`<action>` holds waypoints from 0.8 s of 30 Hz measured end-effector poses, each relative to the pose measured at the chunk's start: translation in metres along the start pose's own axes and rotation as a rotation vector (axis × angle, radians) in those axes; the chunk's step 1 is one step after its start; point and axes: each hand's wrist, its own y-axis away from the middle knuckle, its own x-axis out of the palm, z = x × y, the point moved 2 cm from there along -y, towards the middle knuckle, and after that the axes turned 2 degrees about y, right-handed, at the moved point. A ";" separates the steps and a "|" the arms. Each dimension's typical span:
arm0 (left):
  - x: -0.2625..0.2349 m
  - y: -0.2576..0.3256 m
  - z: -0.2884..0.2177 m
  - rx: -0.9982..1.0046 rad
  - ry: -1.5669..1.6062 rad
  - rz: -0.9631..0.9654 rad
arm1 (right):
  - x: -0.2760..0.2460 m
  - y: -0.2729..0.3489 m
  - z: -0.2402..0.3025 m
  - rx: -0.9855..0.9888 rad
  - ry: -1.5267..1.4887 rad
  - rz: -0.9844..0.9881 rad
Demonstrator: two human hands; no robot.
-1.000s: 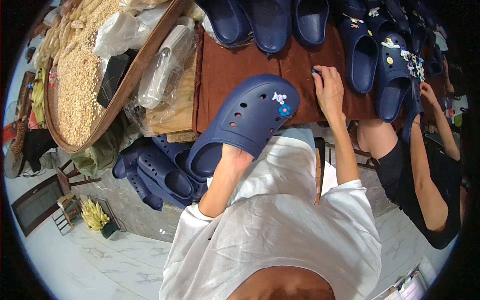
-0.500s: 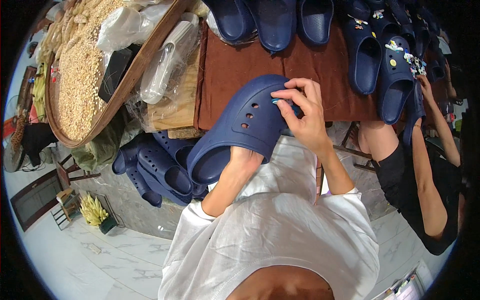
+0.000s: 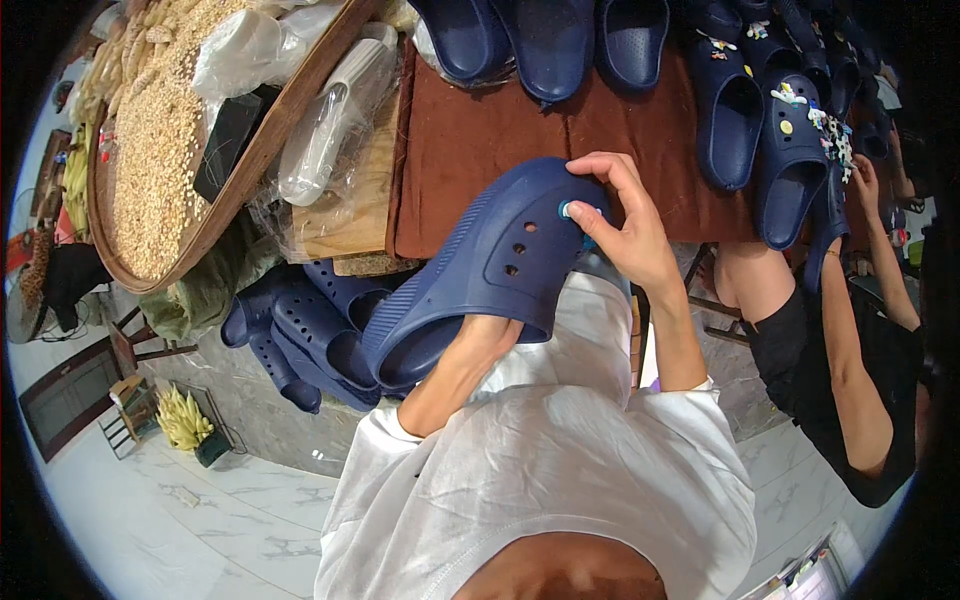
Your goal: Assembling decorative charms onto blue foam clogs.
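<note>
A dark blue clog [image 3: 478, 240] with holes in its upper is tilted in front of my body, its toe up and to the right. My left hand [image 3: 490, 338] reaches in through the foot opening and holds it from within; those fingers are hidden. At the toe end, my right hand [image 3: 640, 240] presses its thumb against a small blue and white shoe charm [image 3: 566, 209] beside the row of holes. Its forefinger bends over the toe, so the hand grips the clog there. The other right fingers are mostly covered.
More blue clogs [image 3: 545, 50] line the brown cloth [image 3: 470, 140]; some at right [image 3: 790, 150] carry charms. Several clogs [image 3: 315, 330] are piled below left. A round tray [image 3: 150, 275] of pale kernels holds a black phone [image 3: 235, 145]. At right, another person's arm [image 3: 850, 350] reaches to a clog.
The clog has turned slightly and shifted a little down. My right thumb has moved onto the charm, and the forefinger has stretched further over the toe.
</note>
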 end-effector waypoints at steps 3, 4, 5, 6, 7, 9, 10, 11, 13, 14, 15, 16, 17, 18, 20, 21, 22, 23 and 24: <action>-0.001 -0.003 -0.003 -0.018 0.039 -0.001 | 0.005 -0.003 -0.001 -0.012 -0.023 0.002; -0.001 -0.004 -0.006 -0.022 0.049 0.004 | 0.006 -0.005 -0.002 -0.025 -0.018 -0.011; 0.003 -0.008 -0.007 -0.025 0.059 0.011 | 0.008 -0.006 -0.004 -0.037 -0.020 -0.012; 0.004 -0.009 -0.010 -0.026 0.068 0.018 | 0.011 -0.004 -0.008 -0.044 0.025 -0.061; 0.004 -0.009 -0.013 -0.019 0.079 0.022 | 0.015 -0.004 -0.010 -0.055 0.062 -0.105; 0.012 -0.018 -0.019 -0.003 0.100 0.033 | 0.017 -0.004 -0.008 -0.045 0.053 -0.121; 0.012 -0.022 -0.021 0.000 0.112 0.040 | 0.016 -0.002 -0.009 -0.051 0.086 -0.196; 0.012 -0.023 -0.027 0.010 0.125 0.045 | 0.014 0.000 -0.010 -0.059 0.114 -0.268; 0.014 -0.026 -0.037 0.024 0.150 0.057 | 0.015 0.002 -0.013 -0.095 0.139 -0.279; 0.014 -0.026 -0.041 0.028 0.163 0.064 | 0.017 0.003 -0.011 -0.072 0.137 -0.267; 0.016 -0.028 -0.045 0.033 0.175 0.071 | 0.019 0.004 -0.011 -0.049 0.136 -0.254; 0.017 -0.029 -0.048 0.029 0.186 0.081 | 0.019 0.004 -0.011 -0.053 0.164 -0.204; 0.020 -0.032 -0.051 0.038 0.184 0.090 | 0.022 0.004 -0.009 -0.015 0.155 -0.171; 0.022 -0.036 -0.054 0.079 0.189 0.099 | 0.028 0.002 -0.013 -0.020 0.140 -0.152; 0.021 -0.040 -0.058 0.127 0.196 0.115 | 0.037 -0.004 -0.012 -0.038 0.156 -0.108; 0.015 -0.042 -0.059 0.161 0.182 0.098 | 0.043 -0.007 -0.013 -0.047 0.174 -0.091; 0.010 -0.043 -0.060 0.196 0.171 0.080 | 0.048 -0.011 -0.014 -0.076 0.227 -0.082; 0.005 -0.044 -0.058 0.198 0.171 0.087 | 0.052 -0.015 -0.014 -0.101 0.283 -0.078; -0.003 -0.042 -0.056 0.279 0.096 0.055 | 0.054 -0.016 -0.015 -0.106 0.286 -0.081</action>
